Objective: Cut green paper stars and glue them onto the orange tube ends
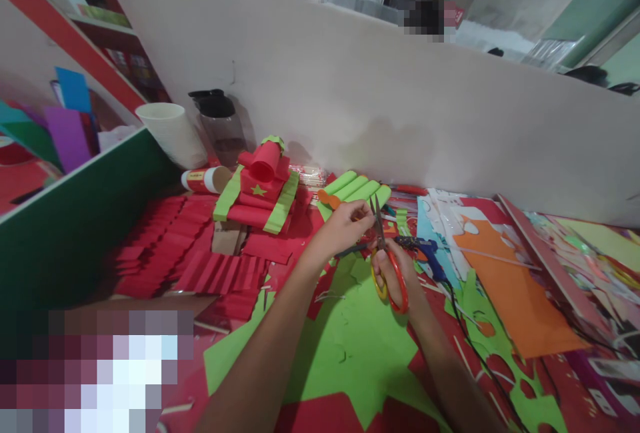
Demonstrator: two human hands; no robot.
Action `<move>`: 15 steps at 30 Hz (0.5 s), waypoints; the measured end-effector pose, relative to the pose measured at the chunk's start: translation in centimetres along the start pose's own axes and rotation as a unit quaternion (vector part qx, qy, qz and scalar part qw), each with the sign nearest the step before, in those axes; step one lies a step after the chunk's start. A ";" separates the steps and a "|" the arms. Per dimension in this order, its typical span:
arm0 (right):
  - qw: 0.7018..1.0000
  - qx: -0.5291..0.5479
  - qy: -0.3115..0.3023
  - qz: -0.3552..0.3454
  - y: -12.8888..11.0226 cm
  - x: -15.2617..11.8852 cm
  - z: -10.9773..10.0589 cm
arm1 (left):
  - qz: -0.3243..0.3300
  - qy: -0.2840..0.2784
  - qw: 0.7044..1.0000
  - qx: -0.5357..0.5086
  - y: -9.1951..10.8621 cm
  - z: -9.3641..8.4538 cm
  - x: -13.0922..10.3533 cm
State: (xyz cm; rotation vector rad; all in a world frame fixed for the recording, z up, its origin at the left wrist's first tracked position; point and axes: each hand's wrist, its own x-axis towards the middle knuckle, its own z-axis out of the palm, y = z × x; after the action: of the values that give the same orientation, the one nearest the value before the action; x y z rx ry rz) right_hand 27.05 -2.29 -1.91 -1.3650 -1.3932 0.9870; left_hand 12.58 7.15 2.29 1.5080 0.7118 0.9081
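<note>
My right hand (397, 273) grips a pair of scissors (379, 223) with one red and one yellow handle loop. Their blades point up and stand slightly apart. Beside the blades, the fingertips of my left hand (353, 223) are pressed together; whatever they may hold is too small to make out. Below both hands lies a large sheet of green paper (350, 326) with cut edges. Just behind my left hand are several rolled green paper tubes (355, 186). A blue glue gun (427, 256) rests to the right of my right hand.
At left are pleated red paper strips (165, 240) and a red-and-green paper model (260, 186) with a star. Behind stand a white cup (173, 133) and a black-lidded bottle (220, 123). A pale partition (320, 86) rises at the back. Orange paper (505, 280) lies right, near the glue gun's cord.
</note>
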 end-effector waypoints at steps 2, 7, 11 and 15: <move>1.000 -0.001 0.009 -0.002 -0.1 -0.1 0.0 | 0.001 0.000 1.000 -0.004 0.0 0.0 0.0; 1.000 0.012 0.009 0.021 -0.2 -0.1 0.1 | 0.004 0.006 1.000 0.001 -0.2 0.1 0.0; 0.999 0.031 0.001 0.029 0.0 0.1 0.1 | 0.009 0.017 1.000 0.017 -0.2 0.1 0.0; 1.000 0.022 -0.008 0.018 0.2 0.2 -0.4 | 0.011 0.023 0.998 0.059 -0.1 -0.3 -0.1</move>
State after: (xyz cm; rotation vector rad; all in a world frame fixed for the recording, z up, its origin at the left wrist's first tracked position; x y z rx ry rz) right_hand 27.51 -2.14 -1.94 -1.3567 -1.3548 1.0486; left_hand 12.28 7.26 2.19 1.6064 0.7966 0.9333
